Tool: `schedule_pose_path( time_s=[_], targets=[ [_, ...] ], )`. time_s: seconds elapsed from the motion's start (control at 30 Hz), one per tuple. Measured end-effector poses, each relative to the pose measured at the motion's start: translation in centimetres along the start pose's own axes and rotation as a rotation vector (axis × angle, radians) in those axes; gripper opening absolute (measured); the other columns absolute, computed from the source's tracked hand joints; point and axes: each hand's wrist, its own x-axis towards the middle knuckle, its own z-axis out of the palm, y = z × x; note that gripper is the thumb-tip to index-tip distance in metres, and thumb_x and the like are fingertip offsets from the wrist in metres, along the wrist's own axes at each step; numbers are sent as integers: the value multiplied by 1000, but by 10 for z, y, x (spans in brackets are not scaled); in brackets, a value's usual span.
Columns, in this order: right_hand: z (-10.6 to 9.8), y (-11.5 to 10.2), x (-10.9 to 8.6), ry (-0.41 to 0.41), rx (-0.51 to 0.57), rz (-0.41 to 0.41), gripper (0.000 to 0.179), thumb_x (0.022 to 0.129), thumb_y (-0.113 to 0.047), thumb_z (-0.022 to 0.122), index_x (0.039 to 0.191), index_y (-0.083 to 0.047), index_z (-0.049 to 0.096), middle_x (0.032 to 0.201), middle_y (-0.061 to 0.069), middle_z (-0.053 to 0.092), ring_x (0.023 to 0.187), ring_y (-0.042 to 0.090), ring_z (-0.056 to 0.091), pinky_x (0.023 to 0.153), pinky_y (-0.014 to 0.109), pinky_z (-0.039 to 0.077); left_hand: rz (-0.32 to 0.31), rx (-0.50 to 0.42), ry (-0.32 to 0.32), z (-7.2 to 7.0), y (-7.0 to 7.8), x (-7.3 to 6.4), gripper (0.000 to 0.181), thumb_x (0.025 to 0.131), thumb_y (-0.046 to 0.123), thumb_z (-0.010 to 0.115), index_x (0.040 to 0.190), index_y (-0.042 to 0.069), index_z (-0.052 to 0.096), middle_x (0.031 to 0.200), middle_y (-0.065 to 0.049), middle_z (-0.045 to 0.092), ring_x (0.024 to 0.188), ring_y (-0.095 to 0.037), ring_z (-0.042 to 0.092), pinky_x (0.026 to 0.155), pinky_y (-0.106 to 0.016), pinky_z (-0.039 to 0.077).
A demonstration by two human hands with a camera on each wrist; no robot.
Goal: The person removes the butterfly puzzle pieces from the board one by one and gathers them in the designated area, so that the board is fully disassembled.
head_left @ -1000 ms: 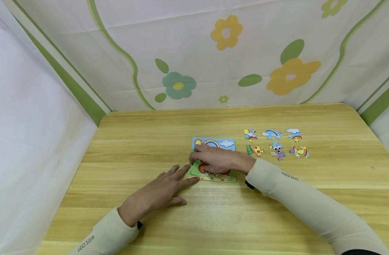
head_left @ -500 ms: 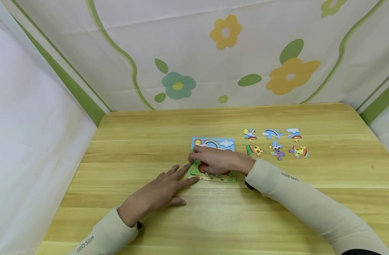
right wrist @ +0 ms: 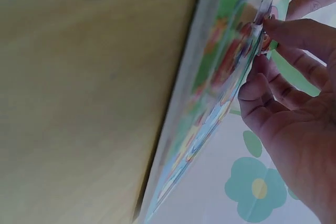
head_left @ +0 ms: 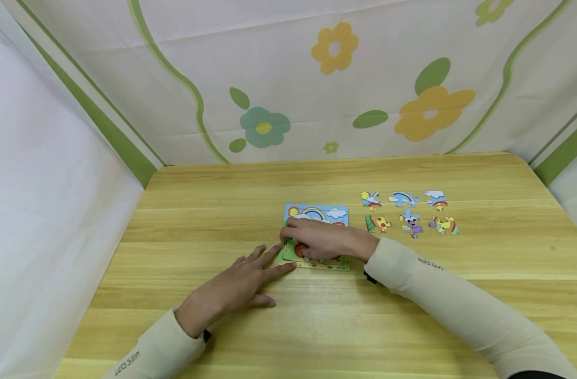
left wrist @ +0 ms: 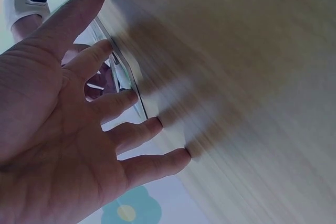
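Observation:
A jigsaw puzzle board (head_left: 336, 213) printed with a sun, a rainbow and a cloud lies flat on the table, partly covered by my right hand (head_left: 316, 237). That hand pinches a small puzzle piece (right wrist: 281, 10), green with red, at the board's left side. In the right wrist view the piece stands tilted up from the board, its lower edge at the surface. My left hand (head_left: 238, 284) is spread with fairly straight fingers, the fingertips at the board's near left corner and the thumb on the table. Much of the board's middle is hidden under the right hand.
Several loose puzzle pieces (head_left: 412, 222) lie in two rows on the wooden table (head_left: 212, 205), right of the board. A white curtain (head_left: 307, 95) with printed flowers hangs behind the table's far edge, and another white cloth (head_left: 56, 200) runs along the left.
The right hand's upper fingers have dipped slightly toward the near side over the board. My left hand and the loose pieces stay where they were.

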Motion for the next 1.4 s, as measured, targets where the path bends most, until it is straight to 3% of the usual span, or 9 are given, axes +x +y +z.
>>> schedule_pose_path(
  time_s=[0.6, 0.83, 1.23, 1.4],
  targets=[
    [5, -2, 0, 32, -1, 35, 33, 99, 4, 63, 128, -12, 63, 128, 6, 60, 105, 19, 60, 92, 36, 55, -2, 19, 8, 0, 2, -1, 76, 96, 36, 75, 163, 32, 39, 175, -15, 18, 155, -53, 28, 109, -76, 39],
    [3, -1, -2, 68, 48, 50, 31, 99, 1, 63, 128, -11, 64, 130, 6, 59, 94, 16, 56, 83, 31, 51, -14, 10, 8, 0, 3, -1, 76, 96, 35, 75, 163, 32, 39, 175, -16, 21, 155, -53, 27, 110, -75, 39],
    [-2, -1, -8, 84, 61, 75, 32, 98, -1, 65, 128, -13, 65, 130, 5, 61, 103, 16, 56, 88, 32, 52, -10, 13, 9, -1, 4, 0, 78, 95, 34, 76, 163, 32, 39, 175, -16, 20, 155, -53, 28, 110, -75, 39],
    [-3, -3, -11, 93, 70, 70, 32, 98, 1, 64, 127, -13, 66, 129, 5, 61, 99, 15, 55, 84, 31, 50, -9, 15, 5, -1, 4, 1, 78, 95, 34, 76, 163, 33, 39, 176, -14, 19, 154, -53, 29, 109, -76, 39]
  ],
)
